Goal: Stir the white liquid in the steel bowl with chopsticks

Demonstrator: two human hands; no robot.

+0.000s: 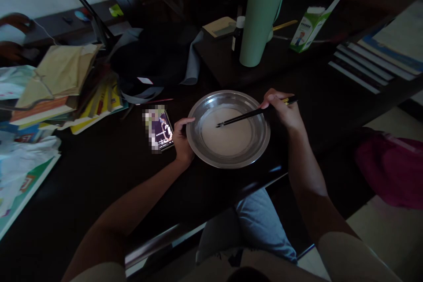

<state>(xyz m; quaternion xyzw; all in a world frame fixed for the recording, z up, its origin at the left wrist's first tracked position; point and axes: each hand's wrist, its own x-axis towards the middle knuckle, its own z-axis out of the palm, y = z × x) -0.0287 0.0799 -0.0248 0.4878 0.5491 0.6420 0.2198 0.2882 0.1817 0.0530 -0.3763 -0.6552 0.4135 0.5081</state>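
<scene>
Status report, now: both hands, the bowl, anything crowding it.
Left hand steadying metal bowl at its rim. Right hand gripping black chopsticks. Pale liquid in bowl, tip contact unclear. Phone close beside left hand.

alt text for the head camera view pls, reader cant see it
A person's left hand grips the side of a metal bowl of pale mixture while the right hand holds black chopsticks with their tips at the mixture. On the dark table, a lit phone lies left of the bowl; a tall green bottle stands beyond.
</scene>
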